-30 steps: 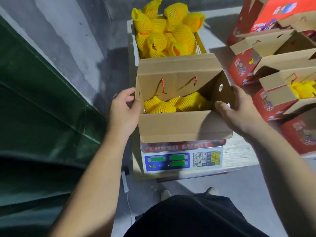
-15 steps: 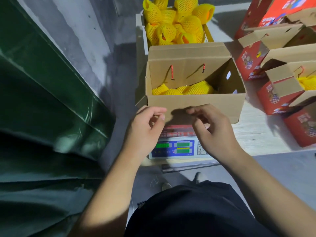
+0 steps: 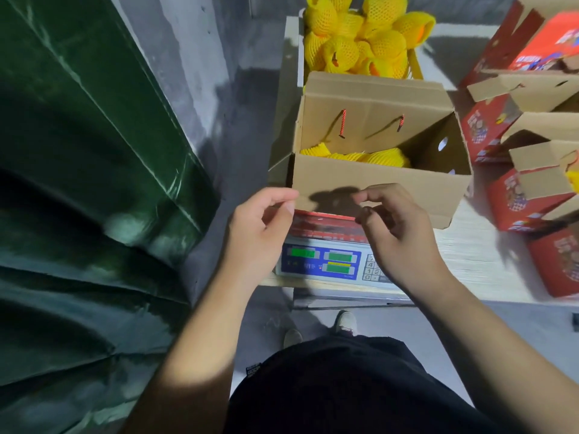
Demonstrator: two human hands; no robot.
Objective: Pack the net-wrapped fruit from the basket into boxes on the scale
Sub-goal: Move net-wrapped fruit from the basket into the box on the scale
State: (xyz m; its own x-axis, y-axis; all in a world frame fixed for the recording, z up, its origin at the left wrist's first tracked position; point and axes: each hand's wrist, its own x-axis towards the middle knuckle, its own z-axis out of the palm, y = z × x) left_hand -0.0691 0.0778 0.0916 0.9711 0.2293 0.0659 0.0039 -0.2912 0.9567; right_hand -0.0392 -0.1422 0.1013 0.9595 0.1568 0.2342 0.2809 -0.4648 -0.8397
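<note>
An open cardboard box (image 3: 376, 180) stands on the electronic scale (image 3: 326, 261), with a few yellow net-wrapped fruits (image 3: 376, 156) low inside it. Behind the box, a basket (image 3: 415, 65) is heaped with more net-wrapped fruit (image 3: 360, 39). The box's front flap hangs down over its front wall. My left hand (image 3: 263, 227) pinches the flap's lower left corner between thumb and forefinger. My right hand (image 3: 398, 233) curls its fingers at the flap's lower edge, near the middle. Neither hand holds any fruit.
Several red printed boxes (image 3: 517, 189) with open flaps crowd the right side of the pale tabletop (image 3: 470, 261); one shows yellow netting. A dark green tarp (image 3: 78, 183) fills the left side. Grey concrete floor and my shoes (image 3: 344, 322) lie below the scale.
A second ago my hands held the box by its two sides. They came down to the front flap's lower edge and have stayed there over the last half second.
</note>
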